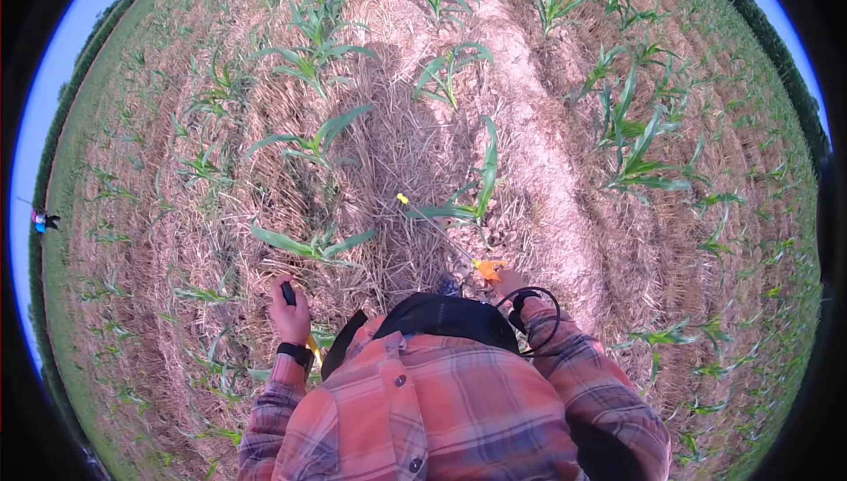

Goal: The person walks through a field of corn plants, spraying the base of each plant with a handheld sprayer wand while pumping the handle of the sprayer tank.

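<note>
On the left side of my body, my left hand (291,315) is closed around a black handle (288,293). A yellow bar (314,346) shows just behind that wrist, partly hidden. My right hand (509,281) is closed on the orange and yellow grip of a spray wand (487,268). The wand's thin shaft slants forward and left to a yellow nozzle (402,199), close to the leaves of a young corn plant (481,183). A black hose (558,315) loops beside my right wrist. Another corn plant (311,243) stands ahead of my left hand.
Rows of young corn plants (311,59) grow on both sides. Dry straw (397,137) covers the ground between them, and a strip of bare pale soil (538,128) runs forward on the right. A distant person (41,221) stands at the field's far left edge.
</note>
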`<state>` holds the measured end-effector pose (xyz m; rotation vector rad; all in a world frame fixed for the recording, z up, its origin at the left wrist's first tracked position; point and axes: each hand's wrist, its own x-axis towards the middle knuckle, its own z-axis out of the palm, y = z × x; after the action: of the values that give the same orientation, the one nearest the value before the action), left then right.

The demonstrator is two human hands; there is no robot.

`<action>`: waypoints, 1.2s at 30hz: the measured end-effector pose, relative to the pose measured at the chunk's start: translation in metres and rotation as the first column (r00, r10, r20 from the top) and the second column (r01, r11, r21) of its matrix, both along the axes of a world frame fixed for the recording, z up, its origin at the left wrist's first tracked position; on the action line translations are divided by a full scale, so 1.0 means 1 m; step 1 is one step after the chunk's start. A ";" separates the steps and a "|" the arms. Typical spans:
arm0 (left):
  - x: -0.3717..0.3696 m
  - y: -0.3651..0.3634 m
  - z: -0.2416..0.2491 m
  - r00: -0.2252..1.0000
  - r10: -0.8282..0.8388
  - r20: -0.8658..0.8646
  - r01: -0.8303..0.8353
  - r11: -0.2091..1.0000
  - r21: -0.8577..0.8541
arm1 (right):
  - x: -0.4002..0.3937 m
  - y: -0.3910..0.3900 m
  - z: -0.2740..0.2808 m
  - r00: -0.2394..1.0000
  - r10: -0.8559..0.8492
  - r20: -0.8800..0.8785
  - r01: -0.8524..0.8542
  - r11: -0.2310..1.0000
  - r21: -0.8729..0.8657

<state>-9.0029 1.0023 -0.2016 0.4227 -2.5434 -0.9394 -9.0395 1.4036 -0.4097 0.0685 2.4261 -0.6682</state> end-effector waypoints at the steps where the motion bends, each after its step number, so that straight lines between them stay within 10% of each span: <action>1: -0.007 0.003 0.000 1.000 -0.005 -0.002 0.005 1.000 -0.001 | -0.005 0.010 -0.004 1.000 -0.005 -0.002 0.005 1.000 -0.001; 9: -0.026 0.011 0.041 1.000 0.025 0.018 -0.029 0.964 0.265 | -0.033 0.081 -0.031 0.886 -0.424 -0.186 0.419 0.906 -0.068; 11: -0.026 0.018 0.069 0.988 -0.001 -0.154 0.005 0.999 0.032 | -0.038 0.092 -0.027 0.733 -0.654 -0.186 0.650 0.755 -0.091; 13: -0.012 0.002 0.072 0.988 0.122 -0.092 -0.094 0.960 0.265 | -0.045 0.098 -0.016 0.688 -0.713 -0.137 0.703 0.701 -0.116; 20: -0.111 -0.013 0.007 0.999 -0.044 -0.003 0.044 0.992 0.122 | -0.081 0.078 -0.007 0.502 -0.860 -0.093 0.838 0.510 -0.194; 23: -0.154 -0.015 -0.031 0.996 -0.093 0.012 0.088 0.972 0.217 | -0.091 0.078 -0.086 0.693 -0.685 -0.223 0.707 0.707 0.023; 27: -0.185 -0.045 -0.034 0.995 -0.061 0.080 0.042 0.973 0.225 | -0.123 0.015 -0.061 0.797 -0.587 -0.146 0.579 0.810 -0.094; 29: -0.198 -0.059 -0.042 0.994 -0.046 0.101 0.021 0.972 0.235 | -0.137 -0.016 -0.060 0.861 -0.291 -0.418 0.359 0.929 0.091; 30: -0.205 -0.068 -0.047 0.996 -0.044 0.075 0.025 0.972 0.234 | -0.153 -0.035 -0.035 0.890 -0.454 -0.039 0.448 0.888 -0.100; 36: -0.236 -0.105 -0.022 0.994 -0.041 0.097 0.014 0.964 0.267 | -0.213 -0.114 0.039 0.999 0.038 0.006 -0.038 0.999 -0.033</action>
<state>-9.2390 0.8975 -0.2235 0.5255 -2.5250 -1.3087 -9.2530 1.2893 -0.3702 0.0110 2.4033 -0.6900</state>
